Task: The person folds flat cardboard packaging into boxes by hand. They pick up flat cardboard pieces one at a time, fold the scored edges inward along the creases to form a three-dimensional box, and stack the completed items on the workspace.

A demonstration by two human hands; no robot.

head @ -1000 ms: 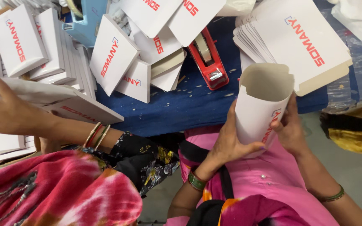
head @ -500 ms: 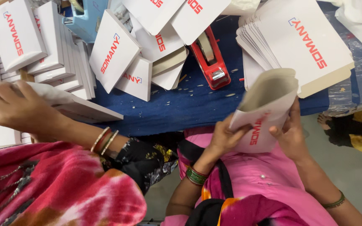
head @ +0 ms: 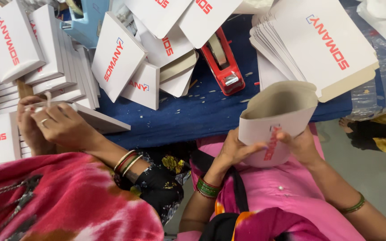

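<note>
Blue cloth covers the counter [head: 202, 114], crowded with white printed card sleeves.

Nearest, over a pink lap, the left hand [head: 235, 149] and the right hand [head: 300, 145] both grip a curled card sheet [head: 278, 120], fingers closed on its lower edge from either side so that it bows open into a rounded pocket, plain brown inside, white with red print outside. It sits at the counter's near edge, off the cloth. To the left, a co-worker's hands [head: 52, 125], in a red and pink sleeve with bangles at the wrist, press on a flat white sleeve beside a stack of boxes [head: 45, 58]. Farther back lie a red tape dispenser [head: 223, 62], a fanned pile of flat sheets [head: 318, 44] and a light blue dispenser [head: 83, 24].
</note>
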